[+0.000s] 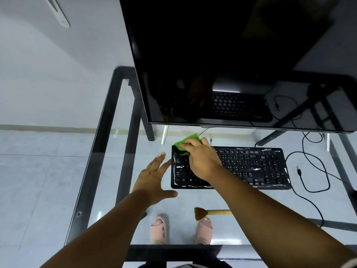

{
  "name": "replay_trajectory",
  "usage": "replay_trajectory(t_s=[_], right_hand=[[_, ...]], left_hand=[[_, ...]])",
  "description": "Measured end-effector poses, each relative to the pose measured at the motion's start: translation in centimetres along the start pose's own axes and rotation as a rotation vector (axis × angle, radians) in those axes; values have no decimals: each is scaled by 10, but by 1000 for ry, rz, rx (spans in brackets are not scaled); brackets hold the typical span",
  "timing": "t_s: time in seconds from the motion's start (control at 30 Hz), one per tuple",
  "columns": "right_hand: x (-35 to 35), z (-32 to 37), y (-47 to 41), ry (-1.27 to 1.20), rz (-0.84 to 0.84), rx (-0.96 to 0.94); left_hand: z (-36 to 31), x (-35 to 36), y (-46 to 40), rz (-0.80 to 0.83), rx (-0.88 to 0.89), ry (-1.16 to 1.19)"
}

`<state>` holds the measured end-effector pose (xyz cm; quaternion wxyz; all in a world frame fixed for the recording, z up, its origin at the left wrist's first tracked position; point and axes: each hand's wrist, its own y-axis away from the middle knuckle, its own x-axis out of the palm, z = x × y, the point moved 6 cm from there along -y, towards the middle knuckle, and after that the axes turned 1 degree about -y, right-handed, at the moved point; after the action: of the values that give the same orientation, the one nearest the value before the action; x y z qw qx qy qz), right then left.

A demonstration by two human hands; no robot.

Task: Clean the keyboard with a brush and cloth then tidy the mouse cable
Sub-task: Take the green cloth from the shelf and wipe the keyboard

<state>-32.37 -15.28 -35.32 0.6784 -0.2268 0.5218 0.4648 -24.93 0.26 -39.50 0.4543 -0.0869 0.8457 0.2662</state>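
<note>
A black keyboard [251, 167] lies on the glass desk [108, 151] under the monitor. My right hand [201, 161] presses a green cloth [188, 142] onto the keyboard's far left corner. My left hand [154, 176] rests flat on the glass just left of the keyboard, fingers spread and touching its left edge. A brush [208, 213] with brown bristles and a wooden handle lies on the glass near me, its handle partly hidden by my right forearm. A thin black cable [309, 167] loops on the desk to the right of the keyboard. No mouse shows.
A large dark monitor [231, 64] stands over the far half of the desk and reflects the keyboard. A loose cable plug [299, 172] lies right of the keyboard. Through the glass I see my feet in pink sandals [159, 229] and the tiled floor.
</note>
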Motion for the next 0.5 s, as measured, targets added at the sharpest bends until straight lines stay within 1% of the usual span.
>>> replay_trajectory(t_s=[0.07, 0.1, 0.2, 0.27, 0.33, 0.43, 0.5], right_hand=[[-1, 1, -4, 7, -5, 46], [0, 4, -3, 14, 1, 22], [2, 5, 9, 27, 53, -125], [1, -1, 19, 50, 85, -180], [0, -3, 20, 87, 67, -163], [2, 6, 16, 93, 36, -87], [7, 14, 20, 97, 54, -112]], left_hand=[[0, 0, -1, -2, 3, 6], [1, 0, -1, -5, 3, 13], [6, 0, 0, -19, 4, 52], [7, 0, 0, -34, 10, 79], [7, -3, 0, -57, 6, 97], [7, -13, -4, -78, -11, 102], [7, -16, -7, -72, -12, 98]])
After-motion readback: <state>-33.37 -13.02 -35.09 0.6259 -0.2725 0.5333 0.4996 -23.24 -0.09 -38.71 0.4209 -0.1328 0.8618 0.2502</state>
